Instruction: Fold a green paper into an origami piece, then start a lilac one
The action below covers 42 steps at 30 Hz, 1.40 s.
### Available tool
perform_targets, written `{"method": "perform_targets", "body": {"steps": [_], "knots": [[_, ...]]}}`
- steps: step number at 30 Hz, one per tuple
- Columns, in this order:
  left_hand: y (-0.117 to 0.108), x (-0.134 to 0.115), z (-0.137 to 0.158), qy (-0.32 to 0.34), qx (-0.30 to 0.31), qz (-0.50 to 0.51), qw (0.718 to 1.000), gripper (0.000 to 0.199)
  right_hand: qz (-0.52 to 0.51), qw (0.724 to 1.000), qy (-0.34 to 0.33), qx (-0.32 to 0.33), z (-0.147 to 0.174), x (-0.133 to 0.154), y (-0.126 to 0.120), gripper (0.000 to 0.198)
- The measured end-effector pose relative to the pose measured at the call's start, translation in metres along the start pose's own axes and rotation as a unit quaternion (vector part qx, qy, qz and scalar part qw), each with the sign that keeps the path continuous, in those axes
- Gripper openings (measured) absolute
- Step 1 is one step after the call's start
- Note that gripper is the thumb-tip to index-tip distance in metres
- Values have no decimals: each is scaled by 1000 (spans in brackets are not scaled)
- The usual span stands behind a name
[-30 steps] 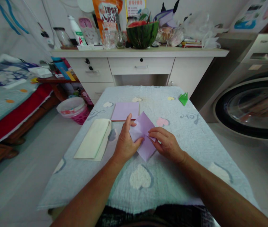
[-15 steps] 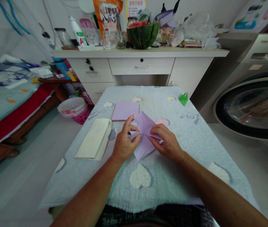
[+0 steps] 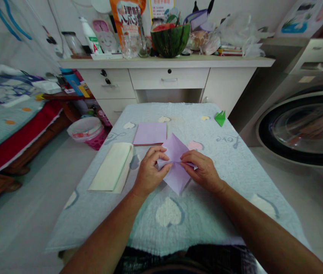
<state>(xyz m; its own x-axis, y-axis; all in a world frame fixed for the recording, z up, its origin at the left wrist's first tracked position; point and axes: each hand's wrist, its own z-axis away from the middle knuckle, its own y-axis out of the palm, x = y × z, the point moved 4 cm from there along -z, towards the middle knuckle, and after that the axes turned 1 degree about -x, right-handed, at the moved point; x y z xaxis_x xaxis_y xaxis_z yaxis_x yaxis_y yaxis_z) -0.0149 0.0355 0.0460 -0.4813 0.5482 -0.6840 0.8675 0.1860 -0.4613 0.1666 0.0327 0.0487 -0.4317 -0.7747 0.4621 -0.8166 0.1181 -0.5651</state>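
A sheet of purple origami paper, creased along its middle, is held between my two hands over the cloth-covered table. My left hand pinches its left side between thumb and fingers. On the opposite side, my right hand pinches a raised fold in the same way. One pointed corner of the paper faces away from me and another faces toward me. Parts of the side folds are hidden behind my fingers. Just beyond my left hand lies a stack of square purple paper.
A folded cream cloth or paper lies left of my hands. At the table's far right corner sits a green folded paper piece. Behind stands a white cabinet bearing a cut watermelon. A washing machine is at right.
The purple paper has turned slightly, its near corner shifting right and its middle opening flatter. The raised fingers of my left hand have come down onto the paper.
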Motion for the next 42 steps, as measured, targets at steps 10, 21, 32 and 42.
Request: {"method": "perform_targets", "body": {"steps": [10,21,32,42], "knots": [[-8,4,0,-20,-49,-40,998,3,6,996,74,-50,0,-6,-8,49],[0,12,3,-37,-67,13,997,24,13,999,30,-9,0,-5,-4,42],[15,13,11,-58,-66,-18,996,85,14,998,43,-33,4,-9,-3,26],[21,15,9,-115,-44,119,985,84,-9,998,52,-44,3,-3,-1,23]]}}
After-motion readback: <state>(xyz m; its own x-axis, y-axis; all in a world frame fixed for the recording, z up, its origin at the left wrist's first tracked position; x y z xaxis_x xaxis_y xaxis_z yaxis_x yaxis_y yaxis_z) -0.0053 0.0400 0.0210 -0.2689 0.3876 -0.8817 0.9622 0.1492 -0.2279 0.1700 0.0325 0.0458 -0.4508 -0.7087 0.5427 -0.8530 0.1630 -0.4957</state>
